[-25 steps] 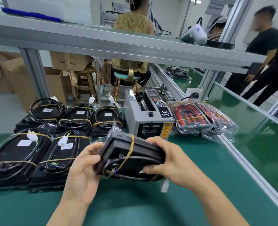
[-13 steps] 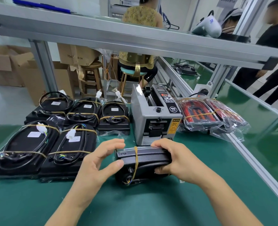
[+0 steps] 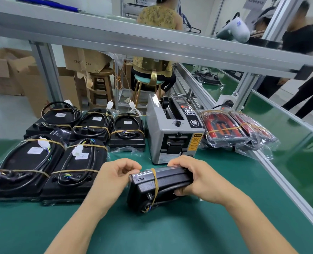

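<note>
A green table (image 3: 188, 235) fills the work spot, with a metal shelf above it. In the middle of the table, a black box (image 3: 170, 182) stands on its edge with a yellow band (image 3: 154, 182) around it. The right hand (image 3: 201, 178) is at 3 o'clock from the box and its fingers and thumb are closed around that end. The left hand (image 3: 115, 175) is at 9 o'clock, with curled fingers pinching the clear wrap (image 3: 144, 172) at the top corner. A gray tape machine (image 3: 172, 136) sits at 12 o'clock. More black boxes (image 3: 42, 162) lie at 10 o'clock. Red packs (image 3: 230, 129) lie at 2 o'clock.
</note>
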The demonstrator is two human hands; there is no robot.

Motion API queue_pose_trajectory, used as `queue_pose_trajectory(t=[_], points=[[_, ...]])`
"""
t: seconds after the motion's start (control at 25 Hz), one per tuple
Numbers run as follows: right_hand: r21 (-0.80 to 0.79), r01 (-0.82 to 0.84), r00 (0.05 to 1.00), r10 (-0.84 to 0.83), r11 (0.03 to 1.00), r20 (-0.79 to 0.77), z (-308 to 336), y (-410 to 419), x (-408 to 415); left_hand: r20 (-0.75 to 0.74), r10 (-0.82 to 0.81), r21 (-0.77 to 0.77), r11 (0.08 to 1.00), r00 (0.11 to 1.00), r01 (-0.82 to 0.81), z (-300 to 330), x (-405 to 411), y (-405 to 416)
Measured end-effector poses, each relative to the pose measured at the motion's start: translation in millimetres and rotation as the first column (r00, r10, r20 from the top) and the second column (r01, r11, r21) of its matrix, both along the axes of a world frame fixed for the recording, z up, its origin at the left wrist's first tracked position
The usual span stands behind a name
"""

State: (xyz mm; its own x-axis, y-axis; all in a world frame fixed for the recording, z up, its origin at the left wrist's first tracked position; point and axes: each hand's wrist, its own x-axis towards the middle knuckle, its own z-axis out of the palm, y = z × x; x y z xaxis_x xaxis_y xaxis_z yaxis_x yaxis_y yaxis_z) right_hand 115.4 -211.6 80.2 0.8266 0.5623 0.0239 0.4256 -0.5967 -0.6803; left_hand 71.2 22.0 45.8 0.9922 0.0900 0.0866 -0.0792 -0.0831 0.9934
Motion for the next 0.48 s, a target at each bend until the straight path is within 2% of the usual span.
queue_pose_trajectory(t=[0.04, 0.12, 0.16, 0.28, 0.4, 0.48], points=[[0.003, 0.007, 1.000, -0.007, 1.000, -0.006, 0.0, 0.5, 0.2, 0.032, 0.039, 0.019, 0.999, 0.999, -0.040, 0.4, -0.9, -1.0], [0.012, 0.041, 0.999, -0.041, 0.999, -0.025, -1.3, 1.9, 0.2, 0.125, 0.090, -0.100, 0.992, 0.988, -0.077, -0.6, -8.7, 1.9], [0.022, 0.069, 0.997, -0.068, 0.997, -0.040, -1.3, 2.9, 0.4, 0.165, 0.060, -0.153, 0.988, 0.985, -0.034, -1.7, -15.7, 3.1], [0.048, 0.136, 0.987, -0.132, 0.989, -0.092, 0.5, 8.5, 0.6, 0.191, -0.078, -0.031, 0.996, 0.978, 0.085, -7.3, -31.2, -0.2], [0.052, 0.085, 0.982, -0.075, 0.995, -0.171, 5.1, 4.2, 1.4, 0.223, 0.022, -0.014, 1.000, 0.974, -0.019, -9.6, -27.5, -3.8], [0.147, 0.111, 0.963, -0.070, 0.983, -0.260, 8.1, -0.8, 4.0, 0.261, 0.086, -0.003, 0.996, 0.961, -0.089, -10.1, -24.9, -4.4]])
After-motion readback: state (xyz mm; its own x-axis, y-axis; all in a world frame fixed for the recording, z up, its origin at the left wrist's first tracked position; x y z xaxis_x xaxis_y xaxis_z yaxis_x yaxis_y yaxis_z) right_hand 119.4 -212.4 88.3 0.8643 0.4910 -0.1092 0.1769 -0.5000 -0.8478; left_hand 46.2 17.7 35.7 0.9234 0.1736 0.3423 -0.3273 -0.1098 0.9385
